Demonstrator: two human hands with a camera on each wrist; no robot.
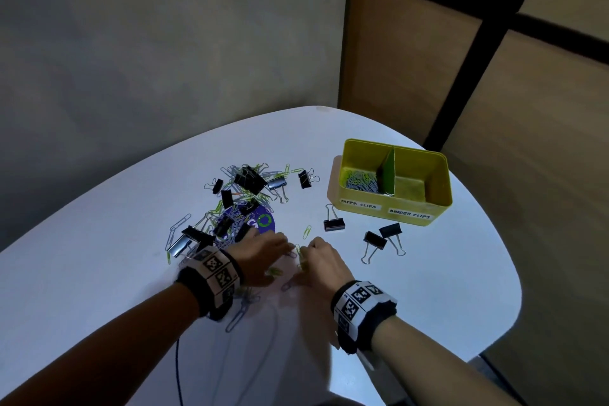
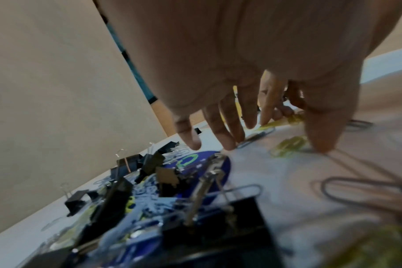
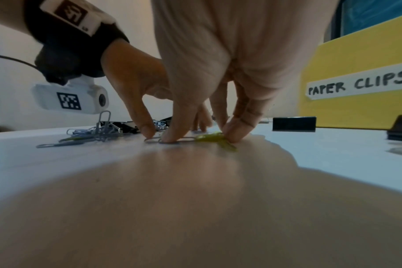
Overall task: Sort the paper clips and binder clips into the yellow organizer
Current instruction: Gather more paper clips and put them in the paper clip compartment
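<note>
The yellow organizer [image 1: 440, 180] stands at the right of the white table, its front labelled PAPER CLIPS [image 3: 358, 85] and BINDER CLIPS. Silver paper clips [image 1: 361, 181] lie in its left compartment. A mixed pile of clips [image 1: 237, 204] covers a blue sticker [image 1: 265, 222]. Both hands meet just in front of that pile. My left hand [image 1: 267, 252] has straight, spread fingers [image 2: 227, 139] touching the table, with its thumb [image 2: 321, 139] on green clips. My right hand [image 3: 203, 138] pinches green paper clips [image 3: 211, 136] at the tabletop, and its thumb presses a silver clip [image 3: 184, 140].
Three black binder clips [image 1: 333, 224] [image 1: 375, 239] [image 1: 390, 229] lie loose in front of the organizer. A large binder clip [image 2: 220, 224] sits right under my left wrist. A thin cable [image 1: 178, 372] runs off the table's near edge. A wall stands behind the table.
</note>
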